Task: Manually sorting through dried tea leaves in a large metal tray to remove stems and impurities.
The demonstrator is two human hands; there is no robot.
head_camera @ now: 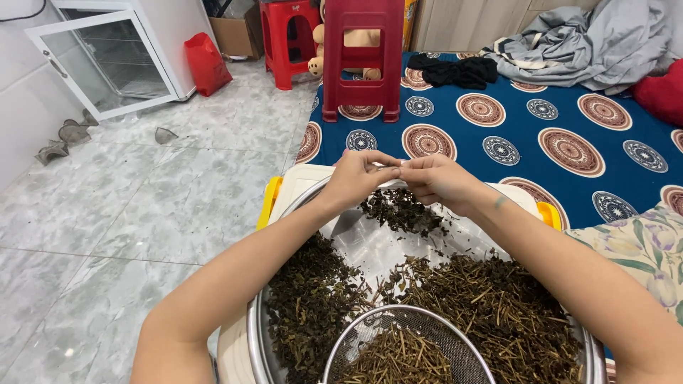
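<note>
My left hand (358,174) and my right hand (440,179) meet over the far rim of a wide metal basin (370,249). Their fingertips pinch a small piece between them; it is too small to identify. Beneath the hands lies a small heap of dark dried leaves (400,211). More dark leaves (309,302) fill the basin's left side, and brown dried stems (498,306) its right. A round wire sieve (405,348) with stems in it rests at the near edge.
The basin sits on a white box (297,183) with yellow latches. A blue patterned mat (526,135) lies behind, bearing a red stool (363,60), dark clothes and a grey blanket (590,43). A white glass-door cabinet (107,57) stands at the far left on a tiled floor.
</note>
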